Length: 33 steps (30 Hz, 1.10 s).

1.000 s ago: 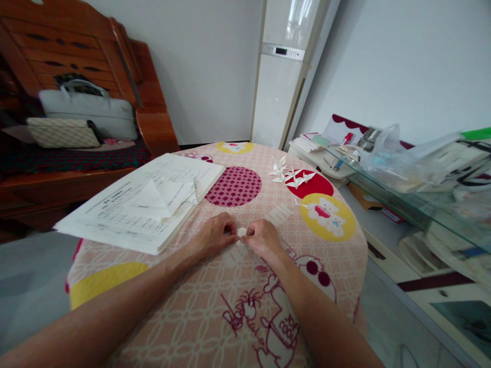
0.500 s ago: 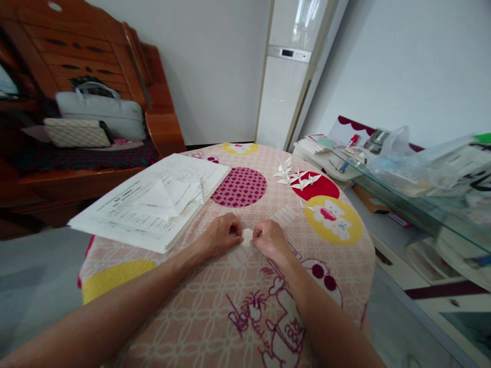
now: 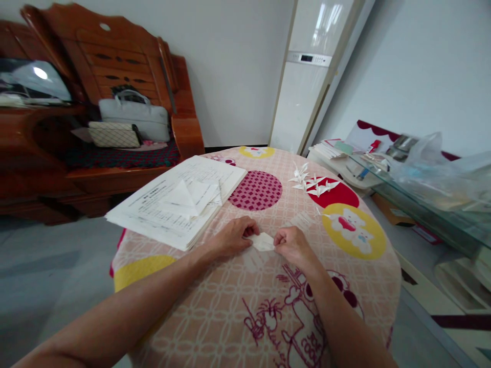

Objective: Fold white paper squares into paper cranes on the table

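A small folded piece of white paper (image 3: 263, 242) lies low over the patterned tablecloth, between my two hands. My left hand (image 3: 238, 235) pinches its left end with closed fingers. At the opposite end, my right hand (image 3: 291, 242) has thumb and fingers closed on the paper's edge. Beyond my right hand, several white paper cranes (image 3: 316, 186) stand grouped on and beside a red circle of the cloth. To the left, folded white paper squares (image 3: 192, 197) rest on a stack of printed sheets (image 3: 141, 220).
The round table wears a pink patterned cloth (image 3: 215, 306). At the right stands a glass-topped cabinet (image 3: 429, 204) with a plastic bag (image 3: 422, 158) and papers. A wooden bench (image 3: 126, 56) with bags sits back left, and a tall white air conditioner (image 3: 303, 97) stands behind the table.
My hands have drawn slightly apart, and more of the folded paper shows between them. The whole view has shifted left, so things appear further right.
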Tool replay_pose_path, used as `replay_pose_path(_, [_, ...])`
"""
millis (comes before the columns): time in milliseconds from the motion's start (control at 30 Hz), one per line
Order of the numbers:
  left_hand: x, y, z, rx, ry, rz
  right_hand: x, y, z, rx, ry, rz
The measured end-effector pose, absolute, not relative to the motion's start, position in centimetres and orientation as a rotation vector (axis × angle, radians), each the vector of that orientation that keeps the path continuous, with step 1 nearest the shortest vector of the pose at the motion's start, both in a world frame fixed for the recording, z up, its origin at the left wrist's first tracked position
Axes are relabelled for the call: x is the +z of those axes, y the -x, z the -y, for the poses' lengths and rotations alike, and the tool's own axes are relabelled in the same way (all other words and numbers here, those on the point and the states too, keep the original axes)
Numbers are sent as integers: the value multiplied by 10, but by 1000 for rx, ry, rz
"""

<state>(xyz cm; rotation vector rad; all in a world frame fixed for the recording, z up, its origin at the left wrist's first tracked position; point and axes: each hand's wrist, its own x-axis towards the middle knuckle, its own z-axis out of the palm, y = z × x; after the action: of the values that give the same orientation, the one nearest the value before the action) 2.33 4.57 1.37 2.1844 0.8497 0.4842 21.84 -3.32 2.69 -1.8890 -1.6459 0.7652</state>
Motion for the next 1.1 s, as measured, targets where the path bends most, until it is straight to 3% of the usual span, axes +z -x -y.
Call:
replay_pose_path(233, [19,-25,-41,500,-2141,-859,19,-218,26,590,1616,1610])
replay_pose_path(700, [23,-23,-35,543,-2168,-776,27,-207,28,1306,1551,1171])
replay_pose_path(1100, [13,-31,-36,741,-1332,-708,20,-193,30,1286,1257,840])
